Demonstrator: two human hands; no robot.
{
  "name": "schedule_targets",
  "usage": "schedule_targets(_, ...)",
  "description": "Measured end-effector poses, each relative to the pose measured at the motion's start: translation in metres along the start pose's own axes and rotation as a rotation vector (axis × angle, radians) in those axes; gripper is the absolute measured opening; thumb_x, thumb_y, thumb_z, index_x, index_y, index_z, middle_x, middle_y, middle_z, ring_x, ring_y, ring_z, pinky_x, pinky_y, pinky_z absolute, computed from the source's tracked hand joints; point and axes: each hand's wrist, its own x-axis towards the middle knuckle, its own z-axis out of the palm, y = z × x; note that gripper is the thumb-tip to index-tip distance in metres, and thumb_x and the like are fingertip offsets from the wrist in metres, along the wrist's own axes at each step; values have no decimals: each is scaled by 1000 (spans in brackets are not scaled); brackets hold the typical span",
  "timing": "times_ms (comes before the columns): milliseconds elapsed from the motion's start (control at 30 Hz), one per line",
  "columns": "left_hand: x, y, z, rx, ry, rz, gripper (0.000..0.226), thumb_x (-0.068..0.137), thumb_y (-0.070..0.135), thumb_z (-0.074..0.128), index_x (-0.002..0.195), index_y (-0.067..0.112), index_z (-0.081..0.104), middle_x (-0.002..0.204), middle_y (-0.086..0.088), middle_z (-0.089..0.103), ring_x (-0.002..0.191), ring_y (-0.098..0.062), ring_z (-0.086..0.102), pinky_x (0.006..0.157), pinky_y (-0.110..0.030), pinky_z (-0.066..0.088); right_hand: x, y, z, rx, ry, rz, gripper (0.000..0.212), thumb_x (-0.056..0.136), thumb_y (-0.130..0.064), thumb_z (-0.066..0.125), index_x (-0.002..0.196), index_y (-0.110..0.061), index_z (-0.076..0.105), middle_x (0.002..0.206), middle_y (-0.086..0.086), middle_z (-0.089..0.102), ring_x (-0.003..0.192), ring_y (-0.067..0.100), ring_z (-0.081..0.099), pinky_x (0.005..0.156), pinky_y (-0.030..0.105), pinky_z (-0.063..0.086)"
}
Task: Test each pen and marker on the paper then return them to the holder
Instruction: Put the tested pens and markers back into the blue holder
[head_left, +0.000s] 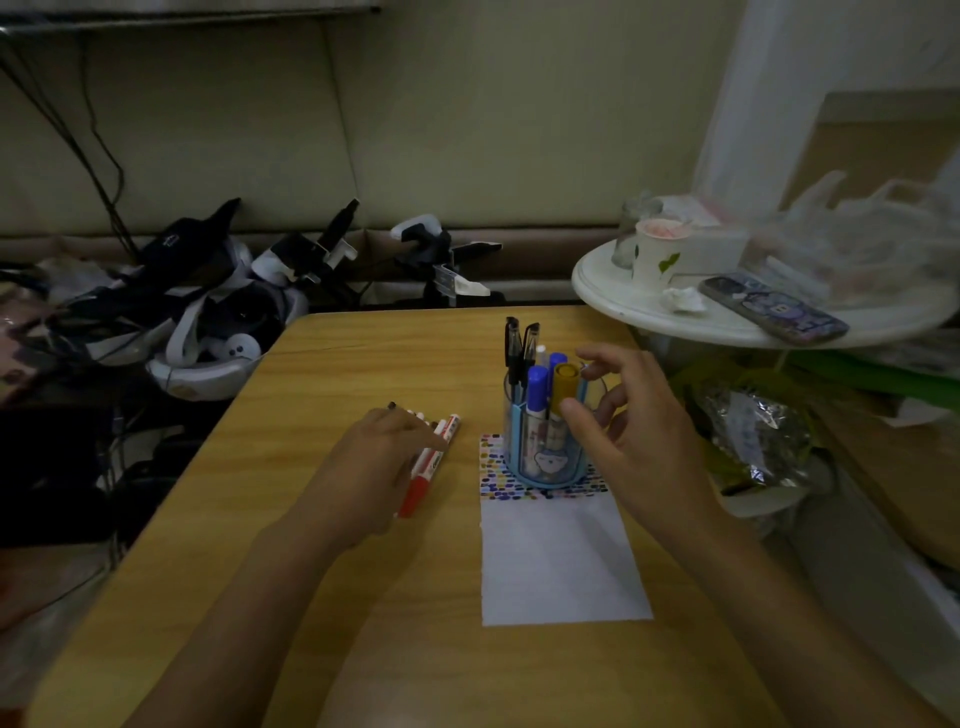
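Wood-grain table (363, 597) — smooth, faintly glossy; matt white paper (563, 566); clear plastic holder (545, 447).

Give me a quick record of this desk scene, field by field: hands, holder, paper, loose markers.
left hand: rests on the loose markers, fingers fairly straight
right hand: open, fingers spread by the holder's right side, gripping nothing
holder: blue and clear, upright on the far end of the paper
in holder: black pens, blue marker, yellow marker, others
paper: white, coloured dabs along far end, rest blank
loose markers: left of the paper, one red
table: wooden
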Motion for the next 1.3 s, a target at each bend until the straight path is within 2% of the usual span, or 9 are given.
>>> schedule_targets(133,-3,3,5,30,-35,40,45,87,-2,57,117,29,70,124,4,62,120,-22,48,105,-36,41,-2,-1,1,5,-7,-10,42,93,-30,63,132,-32,49,112,-14,50,77,8,58,62,35,54)
schedule_targets(300,-3,1,7,55,-42,57,53,81,-8,61,115,32,71,121,4,62,113,-24,52,94,-40,47,-3,-1,2,-6,-12,0,41,94,-30,62,132,-32,50,112,-14,50,80,6,59,60,30,54)
schedule_targets(567,-2,6,8,39,-47,66,42,88,-1,60,107,34,73,127,4,59,120,-21,50,101,-36,40,-4,1,2,-1,-13,13,41,94,-29,62,133,-32,49,113,-13,51,80,6,59,62,30,54)
schedule_targets(733,-2,16,9,59,-85,69,35,96,6,54,112,34,68,142,7,44,128,-16,43,96,-22,31,-6,0,2,-2,-16,0,40,94,-29,61,132,-31,49,111,-12,51,78,7,58,61,30,53)
schedule_targets(833,1,15,10,49,-51,145,37,89,-1,60,105,31,70,137,6,54,124,-17,50,101,-22,28,-7,0,2,4,-19,-10,39,94,-29,61,131,-31,49,111,-12,50,77,7,58,61,33,53)
schedule_targets(900,3,11,9,22,-16,181,40,85,-4,65,104,31,70,128,8,62,119,-15,56,105,-29,37,-8,0,2,14,-21,-7,40,94,-28,61,131,-31,49,111,-12,50,76,9,58,62,35,53)
schedule_targets(1000,3,15,4,-38,89,162,28,86,3,69,101,26,71,108,9,71,98,-16,62,86,-39,49,-8,0,2,27,-17,6,40,94,-27,62,131,-30,50,110,-13,50,76,9,58,61,37,53)
schedule_targets(1133,2,27,-2,-112,161,187,20,87,8,69,103,19,72,100,6,71,91,-7,55,76,-19,43,-11,-2,4,60,4,22,31,93,-24,65,118,-30,49,101,-16,50,74,11,58,59,42,53)
schedule_targets(1300,2,31,-4,-154,241,185,23,98,30,50,114,24,64,105,10,66,94,-9,58,76,-35,50,-13,-5,0,108,84,74,33,92,-19,67,104,-34,40,94,-16,51,73,11,58,56,43,52)
